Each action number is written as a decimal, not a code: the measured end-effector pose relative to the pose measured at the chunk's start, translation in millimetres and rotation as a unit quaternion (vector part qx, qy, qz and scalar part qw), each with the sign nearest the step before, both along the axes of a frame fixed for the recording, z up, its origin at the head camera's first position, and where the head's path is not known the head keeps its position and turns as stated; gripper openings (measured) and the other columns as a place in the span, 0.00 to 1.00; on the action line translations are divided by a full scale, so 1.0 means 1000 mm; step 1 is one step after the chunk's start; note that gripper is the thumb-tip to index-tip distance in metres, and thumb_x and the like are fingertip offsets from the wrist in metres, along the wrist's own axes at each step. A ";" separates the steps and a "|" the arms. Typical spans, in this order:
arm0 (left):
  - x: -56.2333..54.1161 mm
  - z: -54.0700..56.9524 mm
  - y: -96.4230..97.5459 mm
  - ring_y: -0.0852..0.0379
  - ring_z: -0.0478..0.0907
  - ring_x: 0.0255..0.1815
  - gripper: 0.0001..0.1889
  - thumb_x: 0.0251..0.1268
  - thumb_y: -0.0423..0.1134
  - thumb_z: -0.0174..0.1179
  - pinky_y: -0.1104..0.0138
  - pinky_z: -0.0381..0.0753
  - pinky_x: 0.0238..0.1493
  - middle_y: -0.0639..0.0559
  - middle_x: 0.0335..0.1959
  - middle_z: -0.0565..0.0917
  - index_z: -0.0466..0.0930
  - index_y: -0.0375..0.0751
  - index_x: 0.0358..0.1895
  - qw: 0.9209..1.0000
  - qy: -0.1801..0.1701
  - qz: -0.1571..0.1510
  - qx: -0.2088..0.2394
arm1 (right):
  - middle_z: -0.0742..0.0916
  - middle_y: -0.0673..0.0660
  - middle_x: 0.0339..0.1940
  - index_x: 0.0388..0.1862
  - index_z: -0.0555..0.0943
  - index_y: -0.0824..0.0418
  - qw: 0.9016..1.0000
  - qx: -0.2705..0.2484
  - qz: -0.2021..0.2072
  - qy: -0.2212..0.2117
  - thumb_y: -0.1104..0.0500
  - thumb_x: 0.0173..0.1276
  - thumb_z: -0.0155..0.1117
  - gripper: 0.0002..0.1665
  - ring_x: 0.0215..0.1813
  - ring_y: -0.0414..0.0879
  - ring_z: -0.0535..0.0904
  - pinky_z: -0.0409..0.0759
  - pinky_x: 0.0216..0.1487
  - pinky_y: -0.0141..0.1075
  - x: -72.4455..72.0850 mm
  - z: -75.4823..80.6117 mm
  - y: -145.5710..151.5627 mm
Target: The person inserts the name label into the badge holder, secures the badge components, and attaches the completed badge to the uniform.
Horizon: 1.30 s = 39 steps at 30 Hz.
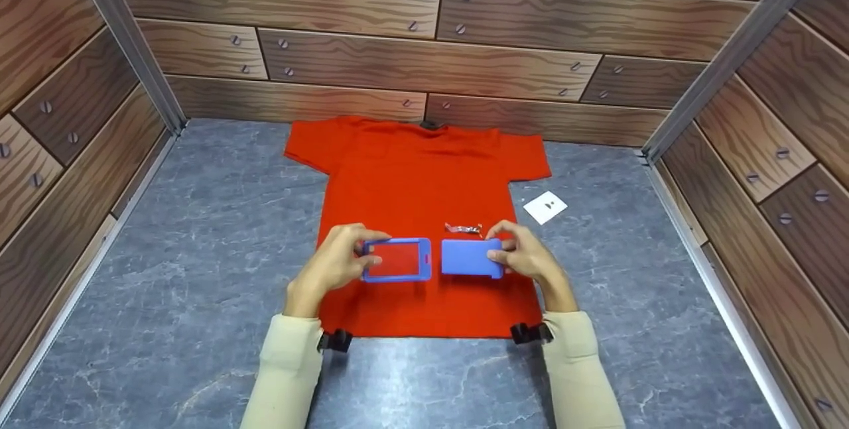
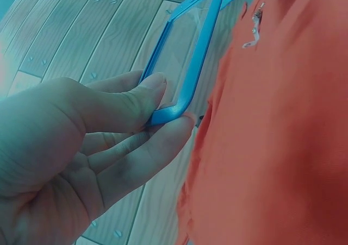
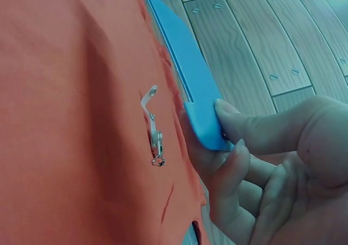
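Note:
My left hand [image 1: 331,262] pinches the left end of a blue badge holder frame [image 1: 398,278], thumb on one face and fingers behind. The left wrist view shows a clear window [image 2: 182,49] inside its rim. Between the thumb and fingers of my right hand [image 1: 534,262] is the right end of a flat blue badge holder back [image 1: 467,258], with a raised lip along that end [image 3: 209,128]. The two pieces are held level, side by side, with a narrow gap between them. Just beyond the back piece, a metal badge clip with a clear strap [image 1: 464,229] lies on the red T-shirt [image 1: 418,183].
The T-shirt lies spread on a grey marbled surface [image 1: 232,230], its collar toward the wood-patterned back wall [image 1: 345,58]. A white card with small dark marks [image 1: 545,207] rests right of the shirt, below its sleeve. Similar wood-patterned walls stand left and right.

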<state>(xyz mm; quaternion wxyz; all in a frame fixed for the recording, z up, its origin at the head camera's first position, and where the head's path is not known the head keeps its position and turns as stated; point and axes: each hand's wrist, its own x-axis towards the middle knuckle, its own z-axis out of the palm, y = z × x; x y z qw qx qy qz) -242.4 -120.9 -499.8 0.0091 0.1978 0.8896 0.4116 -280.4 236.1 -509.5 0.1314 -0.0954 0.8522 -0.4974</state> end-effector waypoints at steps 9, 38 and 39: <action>0.001 0.002 -0.001 0.56 0.76 0.33 0.19 0.62 0.30 0.72 0.69 0.84 0.32 0.50 0.31 0.80 0.89 0.45 0.56 1.000 -0.001 0.000 0.006 | 0.76 0.50 0.19 0.51 0.76 0.70 1.000 0.012 -0.006 -0.011 0.73 0.67 0.67 0.15 0.21 0.41 0.70 0.72 0.23 0.30 -0.003 -0.004 -0.002; 0.000 -0.001 -0.001 0.56 0.76 0.34 0.19 0.62 0.30 0.72 0.69 0.84 0.32 0.51 0.34 0.82 0.89 0.46 0.56 1.000 -0.008 0.002 -0.002 | 0.79 0.52 0.22 0.49 0.77 0.70 0.998 0.031 -0.039 -0.037 0.74 0.66 0.67 0.15 0.22 0.40 0.73 0.73 0.24 0.31 -0.005 -0.017 -0.003; 0.001 0.000 -0.001 0.56 0.76 0.35 0.19 0.62 0.30 0.72 0.68 0.84 0.33 0.51 0.35 0.83 0.89 0.46 0.56 1.000 -0.009 0.003 -0.002 | 0.78 0.52 0.22 0.50 0.76 0.71 0.998 0.030 -0.038 -0.038 0.74 0.66 0.67 0.15 0.23 0.40 0.73 0.73 0.24 0.31 -0.006 -0.018 -0.002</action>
